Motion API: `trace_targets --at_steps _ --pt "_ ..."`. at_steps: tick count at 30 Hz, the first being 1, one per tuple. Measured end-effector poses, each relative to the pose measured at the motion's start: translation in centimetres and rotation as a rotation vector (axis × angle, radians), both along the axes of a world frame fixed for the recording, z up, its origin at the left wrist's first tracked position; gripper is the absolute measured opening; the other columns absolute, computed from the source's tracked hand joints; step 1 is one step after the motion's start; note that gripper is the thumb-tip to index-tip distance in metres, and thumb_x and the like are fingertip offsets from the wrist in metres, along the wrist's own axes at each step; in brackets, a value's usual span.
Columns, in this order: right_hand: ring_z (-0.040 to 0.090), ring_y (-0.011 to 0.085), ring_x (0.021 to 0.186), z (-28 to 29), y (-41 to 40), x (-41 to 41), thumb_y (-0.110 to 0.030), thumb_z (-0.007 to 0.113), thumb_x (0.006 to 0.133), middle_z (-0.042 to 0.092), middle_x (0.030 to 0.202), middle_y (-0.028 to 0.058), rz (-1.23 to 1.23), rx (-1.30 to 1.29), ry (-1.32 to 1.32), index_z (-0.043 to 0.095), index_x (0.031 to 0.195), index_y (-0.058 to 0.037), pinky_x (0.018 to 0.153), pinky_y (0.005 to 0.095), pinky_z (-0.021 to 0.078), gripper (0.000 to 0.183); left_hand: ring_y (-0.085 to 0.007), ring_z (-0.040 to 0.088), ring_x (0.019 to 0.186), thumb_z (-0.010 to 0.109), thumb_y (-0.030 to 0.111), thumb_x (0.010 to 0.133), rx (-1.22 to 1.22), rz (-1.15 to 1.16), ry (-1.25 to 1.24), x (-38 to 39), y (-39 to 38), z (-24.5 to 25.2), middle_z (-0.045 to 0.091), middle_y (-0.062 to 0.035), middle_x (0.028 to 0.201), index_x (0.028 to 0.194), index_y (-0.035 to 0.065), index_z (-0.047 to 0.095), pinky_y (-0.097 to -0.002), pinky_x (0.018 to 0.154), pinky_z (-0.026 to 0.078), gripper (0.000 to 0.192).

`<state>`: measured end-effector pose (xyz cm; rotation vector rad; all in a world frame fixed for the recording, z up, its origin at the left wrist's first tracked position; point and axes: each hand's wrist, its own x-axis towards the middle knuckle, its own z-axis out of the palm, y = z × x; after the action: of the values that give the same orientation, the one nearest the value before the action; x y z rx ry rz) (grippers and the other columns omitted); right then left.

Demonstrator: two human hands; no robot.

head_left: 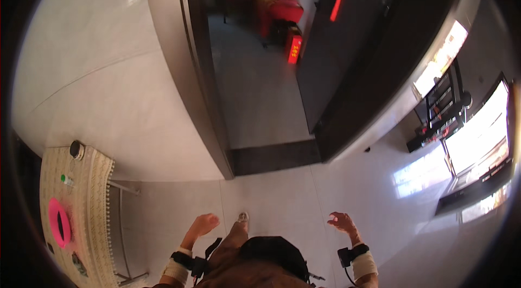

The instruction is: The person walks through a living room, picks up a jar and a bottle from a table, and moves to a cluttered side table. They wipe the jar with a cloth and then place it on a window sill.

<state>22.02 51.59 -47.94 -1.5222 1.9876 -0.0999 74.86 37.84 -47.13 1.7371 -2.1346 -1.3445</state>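
My left hand (205,224) hangs at my side above the tiled floor, fingers curled, and I see nothing in it. On the other side, my right hand (341,222) is held away from my body with its fingers loosely bent and parted, holding nothing. Both forearms wear pale wraps with black strapped devices. One foot in a shoe (243,217) shows between the hands, nearer the left one. Before me is an open doorway with a dark threshold (274,157); neither hand touches it.
A cloth-covered table (91,206) stands at left, bearing a pink ring-shaped item (59,223), a green-capped bottle (67,180) and a dark-lidded jar (77,150). The dark door (338,43) stands inward. Beyond is a red box (294,49). Black exercise equipment (443,104) is at right.
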Motion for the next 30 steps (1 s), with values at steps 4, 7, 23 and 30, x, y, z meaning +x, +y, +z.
trace_targets --at_steps 4,7,23,30 --pt "0.061 0.0277 0.083 -2.3 -7.8 0.7 -0.040 0.064 0.073 0.065 0.085 0.0099 -0.002 0.038 -0.062 0.059 0.102 -0.0116 0.073 0.0388 0.0481 0.040 -0.0164 0.062 0.067 0.061 0.022 0.079 -0.001 -0.016 0.049 0.7 -6.7 -4.5 0.065 -0.0084 0.078 0.092 0.0007 0.061 -0.0283 0.063 0.050 0.024" --pt "0.061 0.0259 0.084 -2.9 -11.3 -1.7 -0.042 0.065 0.072 0.064 0.085 0.0115 0.028 0.074 -0.072 0.060 0.102 -0.0120 0.074 0.0377 0.0480 0.042 -0.0165 0.063 0.069 0.061 0.022 0.079 0.101 0.078 0.148 -2.1 -13.1 -3.1 0.065 -0.0092 0.080 0.093 0.0006 0.061 -0.0285 0.065 0.051 0.026" --pt "0.061 0.0262 0.084 -3.9 -41.5 -7.4 -0.041 0.062 0.073 0.064 0.093 0.0101 0.513 0.029 0.001 0.061 0.103 -0.0110 0.076 0.0350 0.0487 0.042 -0.0262 0.062 0.079 0.064 0.031 0.076 -0.136 0.529 -0.104 1.2 -19.2 -2.8 0.065 -0.0107 0.083 0.087 0.0092 0.064 -0.0355 0.071 0.048 0.024" --pt "0.062 0.0180 0.069 -2.2 -46.9 1.1 -0.028 0.068 0.071 0.065 0.077 0.0133 0.623 0.136 -0.122 0.059 0.104 -0.0016 0.064 0.0305 0.0488 0.043 -0.0261 0.061 0.069 0.061 0.034 0.073 -0.038 1.129 0.014 12.2 -16.2 1.5 0.064 -0.0151 0.081 0.094 0.0056 0.062 -0.0368 0.064 0.048 0.035"
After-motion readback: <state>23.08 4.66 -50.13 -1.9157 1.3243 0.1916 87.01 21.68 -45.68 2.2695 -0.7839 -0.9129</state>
